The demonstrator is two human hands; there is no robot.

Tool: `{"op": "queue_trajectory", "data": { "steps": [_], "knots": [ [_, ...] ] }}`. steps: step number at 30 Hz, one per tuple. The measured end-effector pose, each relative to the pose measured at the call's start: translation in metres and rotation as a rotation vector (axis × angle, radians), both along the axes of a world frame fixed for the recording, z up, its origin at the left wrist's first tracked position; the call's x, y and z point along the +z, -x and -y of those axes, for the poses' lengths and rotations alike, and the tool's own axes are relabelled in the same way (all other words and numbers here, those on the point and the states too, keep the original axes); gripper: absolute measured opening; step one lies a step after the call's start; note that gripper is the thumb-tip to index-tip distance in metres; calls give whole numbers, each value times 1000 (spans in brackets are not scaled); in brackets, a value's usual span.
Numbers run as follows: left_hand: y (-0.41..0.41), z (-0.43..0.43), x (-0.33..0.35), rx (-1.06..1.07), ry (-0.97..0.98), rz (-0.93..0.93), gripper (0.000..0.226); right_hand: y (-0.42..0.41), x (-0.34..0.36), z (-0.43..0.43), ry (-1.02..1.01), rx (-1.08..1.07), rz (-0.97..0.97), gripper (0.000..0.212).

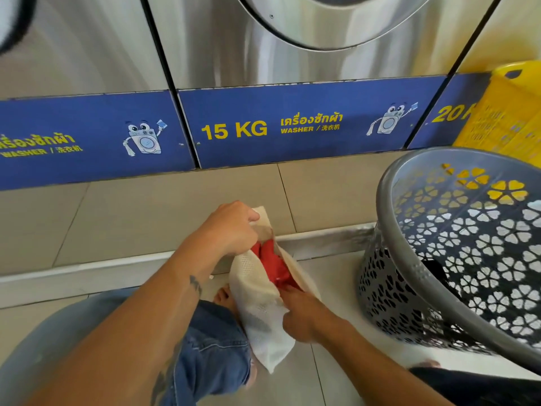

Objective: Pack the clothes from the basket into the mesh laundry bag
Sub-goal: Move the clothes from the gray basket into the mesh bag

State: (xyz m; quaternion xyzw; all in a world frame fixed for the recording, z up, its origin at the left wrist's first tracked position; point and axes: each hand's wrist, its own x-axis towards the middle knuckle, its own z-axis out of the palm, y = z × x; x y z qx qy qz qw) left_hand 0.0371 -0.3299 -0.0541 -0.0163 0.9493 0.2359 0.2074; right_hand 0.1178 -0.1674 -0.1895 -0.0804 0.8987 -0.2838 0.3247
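A cream mesh laundry bag stands between my knees on the tiled floor, its mouth open upward. My left hand grips the bag's top edge and holds it up. Inside the opening sits a red garment. My right hand is lower at the bag's near rim, its fingers closed on the rim and pressing against the red cloth. To the right a grey perforated basket tilts toward me; a dark garment shows deep inside it.
Steel washers with a blue "15 KG" panel fill the wall ahead, above a raised tiled step. A yellow plastic basket stands behind the grey one at the right. My jeans-clad knee is below the bag.
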Motion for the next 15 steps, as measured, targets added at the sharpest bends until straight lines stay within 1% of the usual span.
{"op": "queue_trajectory", "data": {
  "steps": [2, 4, 7, 9, 10, 11, 13, 15],
  "knots": [
    [-1, -3, -3, -2, 11, 17, 61, -2, -6, -5, -79, -3, 75, 60],
    [-2, -7, -4, -20, 27, 7, 62, 0, -4, -9, -57, -62, 67, 52],
    [1, -9, -1, -34, 44, -29, 65, 8, 8, -19, 20, -219, -43, 46],
    [2, -9, 0, -48, 56, -33, 65, 13, 17, -24, 93, -337, -162, 50],
    [1, -9, 0, -59, 61, -29, 65, 15, 21, -24, 136, -358, -234, 55],
    [0, -9, 0, -73, 64, -27, 65, 17, 24, -21, 179, -331, -299, 62],
    [-2, -10, 0, -103, 55, -21, 64, 19, 27, -11, 230, -137, -374, 75],
    [-3, -10, 1, -122, 43, -9, 64, 15, 15, 1, 146, 75, -357, 77]
  ]
}}
